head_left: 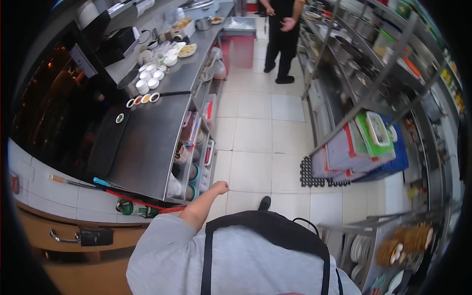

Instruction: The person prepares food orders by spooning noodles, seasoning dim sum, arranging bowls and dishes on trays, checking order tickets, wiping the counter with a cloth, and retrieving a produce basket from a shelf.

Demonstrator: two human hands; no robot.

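My left hand (221, 187) is in front of my body above the tiled floor, its fingers curled in; whether anything is inside them is too small to tell. It is nearest to the open shelves (195, 147) under the steel counter (147, 142), without touching them. On the counter stand small sauce dishes (146, 99), a dish with green bits (119, 118), stacked white bowls (142, 85) and a plate of food (187, 50). My right hand is out of view.
Another person (282, 39) in dark clothes stands up the aisle. A red bin (241, 53) is at the far left. Steel racks (364, 108) line the right, with stacked containers (339, 152) beside a black mat (307, 173). Plates (360, 248) sit at lower right.
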